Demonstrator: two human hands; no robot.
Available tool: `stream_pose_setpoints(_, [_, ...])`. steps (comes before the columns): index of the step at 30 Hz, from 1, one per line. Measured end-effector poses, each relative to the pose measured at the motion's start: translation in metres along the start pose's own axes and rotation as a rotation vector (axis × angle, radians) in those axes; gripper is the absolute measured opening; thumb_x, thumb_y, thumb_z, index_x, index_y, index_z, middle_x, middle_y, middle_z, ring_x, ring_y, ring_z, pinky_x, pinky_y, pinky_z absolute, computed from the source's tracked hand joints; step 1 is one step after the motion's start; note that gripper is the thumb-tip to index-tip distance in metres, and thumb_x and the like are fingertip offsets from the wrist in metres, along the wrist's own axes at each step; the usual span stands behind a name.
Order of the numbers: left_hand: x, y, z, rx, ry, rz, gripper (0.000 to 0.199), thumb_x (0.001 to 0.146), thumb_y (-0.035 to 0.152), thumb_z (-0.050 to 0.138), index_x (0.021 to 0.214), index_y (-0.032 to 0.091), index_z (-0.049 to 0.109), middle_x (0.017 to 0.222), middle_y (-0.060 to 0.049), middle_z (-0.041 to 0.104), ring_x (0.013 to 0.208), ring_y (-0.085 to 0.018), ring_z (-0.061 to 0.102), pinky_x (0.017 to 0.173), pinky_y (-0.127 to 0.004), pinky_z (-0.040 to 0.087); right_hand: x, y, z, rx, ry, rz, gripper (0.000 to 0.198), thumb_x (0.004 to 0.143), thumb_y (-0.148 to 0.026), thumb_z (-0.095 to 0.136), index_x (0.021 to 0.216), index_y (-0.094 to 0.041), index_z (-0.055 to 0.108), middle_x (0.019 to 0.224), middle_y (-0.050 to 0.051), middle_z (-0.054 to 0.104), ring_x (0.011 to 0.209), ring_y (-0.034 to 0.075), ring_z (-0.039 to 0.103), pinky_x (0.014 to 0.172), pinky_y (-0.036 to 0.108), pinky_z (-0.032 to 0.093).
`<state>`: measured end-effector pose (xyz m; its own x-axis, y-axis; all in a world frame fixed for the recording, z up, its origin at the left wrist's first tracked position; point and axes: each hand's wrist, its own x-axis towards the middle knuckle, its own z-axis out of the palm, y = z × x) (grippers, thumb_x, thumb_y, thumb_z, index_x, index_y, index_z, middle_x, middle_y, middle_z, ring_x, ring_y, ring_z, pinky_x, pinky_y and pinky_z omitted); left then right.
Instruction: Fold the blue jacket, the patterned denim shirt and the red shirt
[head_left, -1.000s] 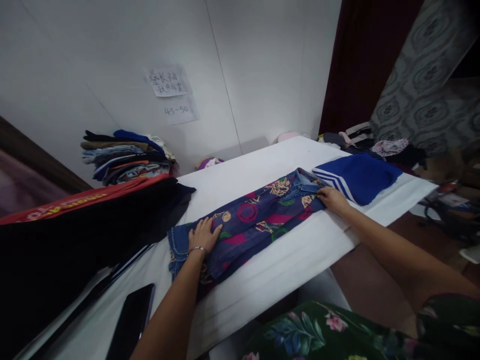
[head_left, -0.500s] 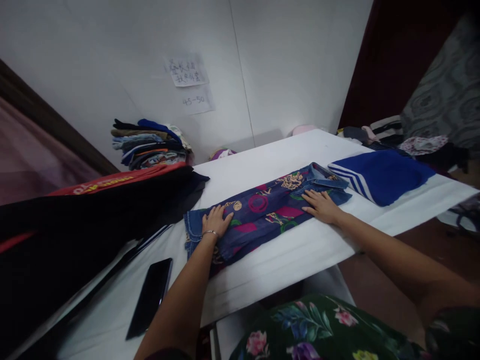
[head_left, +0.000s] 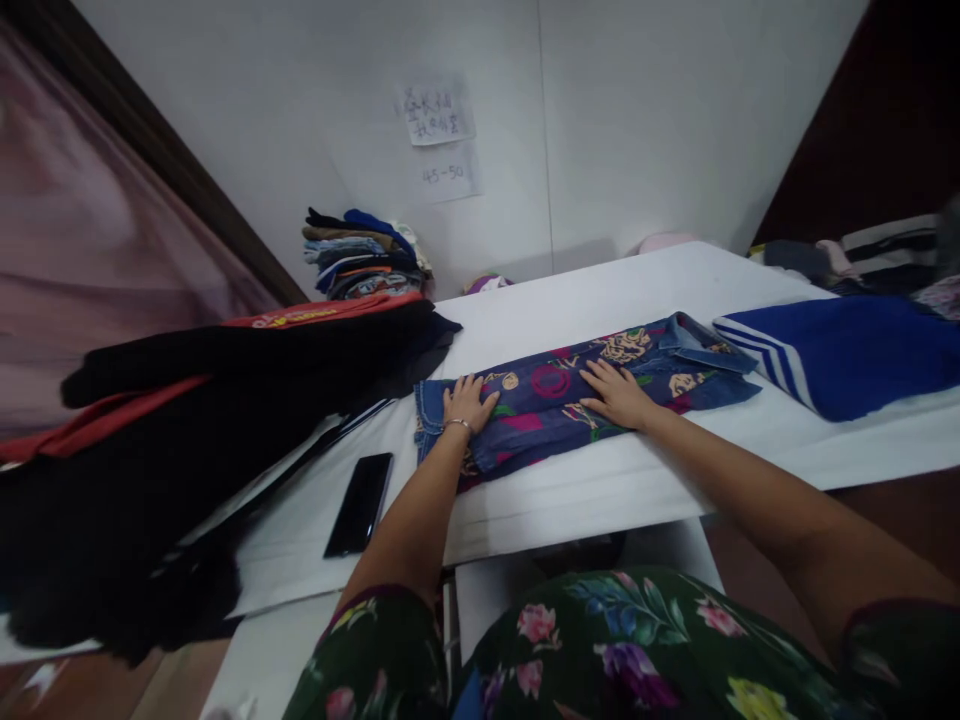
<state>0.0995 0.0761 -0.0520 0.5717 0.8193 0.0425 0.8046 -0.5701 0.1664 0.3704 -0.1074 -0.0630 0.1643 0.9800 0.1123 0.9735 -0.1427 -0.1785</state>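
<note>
Preferably, the patterned shirt (head_left: pixel 551 382), laid on the table (head_left: pixel 517 322), should be smoothed outward with even pressure; left hand (head_left: pixel 466 403) and right hand (head_left: pixel 619 393) are placed flat on it, each grip wide.

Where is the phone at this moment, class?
In the head view, the phone lies on the white table, left of centre, between the black clothing and the left forearm.
</note>
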Motion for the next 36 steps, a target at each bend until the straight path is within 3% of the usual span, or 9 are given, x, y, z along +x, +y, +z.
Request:
stream_pose_setpoints(4, [0.003, -0.004, -0.002, -0.242, 0.004, -0.069, 0.053, 0.091, 0.051, 0.047, 0.136, 0.022, 0.053, 0.151, -0.007, 0.04, 0.143, -0.026, 0.03, 0.118, -0.051, 0.015, -0.003, 0.005, 0.014, -0.01, 0.045, -0.024, 0.064, 0.094, -0.059, 0.03, 0.149, -0.026, 0.034, 0.158, 0.008, 0.028, 0.144, 0.03, 0.021, 0.111, 0.057, 0.025])
stream_pose_setpoints(7, [-0.002, -0.017, -0.013, -0.401, 0.019, -0.114, 0.042, 0.095, 0.043, 0.045, 0.128, 0.023, 0.061, 0.14, -0.004, 0.056, 0.132, -0.021, 0.047, 0.113, -0.038, 0.031, -0.005, 0.01, 0.017, -0.018, 0.095, -0.044, 0.063, 0.094, -0.059, 0.029, 0.148, -0.026, 0.037, 0.156, 0.008, 0.032, 0.144, 0.029, 0.024, 0.11, 0.056, 0.029])
stream_pose_setpoints(13, [-0.064, -0.043, -0.033, -0.511, 0.22, -0.062, 0.033, 0.089, 0.039, 0.058, 0.114, 0.021, 0.069, 0.117, -0.004, 0.07, 0.109, -0.018, 0.063, 0.097, -0.03, 0.047, -0.004, 0.016, 0.023, -0.019, 0.144, -0.074, 0.065, 0.093, -0.06, 0.029, 0.147, -0.025, 0.038, 0.154, 0.01, 0.035, 0.142, 0.032, 0.027, 0.108, 0.058, 0.031])
stream_pose_setpoints(16, [-0.104, -0.037, -0.031, -0.399, 0.209, 0.122, 0.033, 0.081, 0.041, 0.069, 0.107, 0.02, 0.071, 0.112, -0.006, 0.071, 0.107, -0.02, 0.062, 0.098, -0.035, 0.045, -0.003, 0.018, 0.026, -0.004, 0.162, -0.08, 0.064, 0.093, -0.059, 0.03, 0.146, -0.025, 0.04, 0.153, 0.01, 0.037, 0.141, 0.034, 0.029, 0.107, 0.06, 0.033])
stream_pose_setpoints(20, [-0.13, -0.021, -0.022, -0.19, 0.103, 0.259, 0.052, 0.075, 0.043, 0.076, 0.121, 0.022, 0.064, 0.133, -0.009, 0.059, 0.121, -0.026, 0.053, 0.103, -0.043, 0.039, -0.004, 0.02, 0.026, 0.035, 0.2, -0.076, 0.063, 0.091, -0.058, 0.036, 0.143, -0.025, 0.045, 0.15, 0.01, 0.041, 0.139, 0.035, 0.032, 0.107, 0.06, 0.032])
stream_pose_setpoints(24, [-0.129, -0.008, -0.02, -0.092, 0.02, 0.261, 0.042, 0.085, 0.033, 0.064, 0.126, 0.023, 0.059, 0.134, -0.006, 0.058, 0.12, -0.024, 0.052, 0.099, -0.04, 0.041, -0.007, 0.023, 0.026, 0.09, 0.272, -0.103, 0.058, 0.092, -0.053, 0.039, 0.142, -0.025, 0.047, 0.148, 0.009, 0.045, 0.139, 0.033, 0.034, 0.109, 0.059, 0.029])
stream_pose_setpoints(27, [-0.123, 0.0, -0.03, 0.019, 0.004, 0.299, 0.028, 0.086, 0.021, 0.058, 0.113, 0.018, 0.064, 0.119, -0.006, 0.065, 0.109, -0.023, 0.056, 0.092, -0.038, 0.044, -0.008, 0.025, 0.027, 0.111, 0.274, -0.112, 0.057, 0.091, -0.054, 0.04, 0.139, -0.026, 0.051, 0.146, 0.009, 0.047, 0.139, 0.033, 0.034, 0.109, 0.06, 0.029])
stream_pose_setpoints(33, [-0.11, 0.002, -0.043, 0.174, 0.211, 0.427, 0.016, 0.088, 0.013, 0.05, 0.097, 0.017, 0.062, 0.105, -0.009, 0.063, 0.104, -0.023, 0.052, 0.092, -0.04, 0.039, -0.007, 0.026, 0.028, 0.121, 0.279, -0.125, 0.056, 0.09, -0.056, 0.041, 0.135, -0.026, 0.055, 0.144, 0.01, 0.049, 0.138, 0.032, 0.035, 0.107, 0.058, 0.033])
stream_pose_setpoints(36, [-0.106, -0.002, -0.031, 0.212, 0.143, 0.445, 0.018, 0.09, 0.012, 0.046, 0.094, 0.019, 0.062, 0.099, -0.009, 0.062, 0.1, -0.024, 0.052, 0.087, -0.04, 0.04, -0.007, 0.026, 0.029, 0.11, 0.283, -0.129, 0.056, 0.09, -0.056, 0.041, 0.134, -0.024, 0.055, 0.143, 0.011, 0.05, 0.138, 0.033, 0.036, 0.106, 0.057, 0.034])
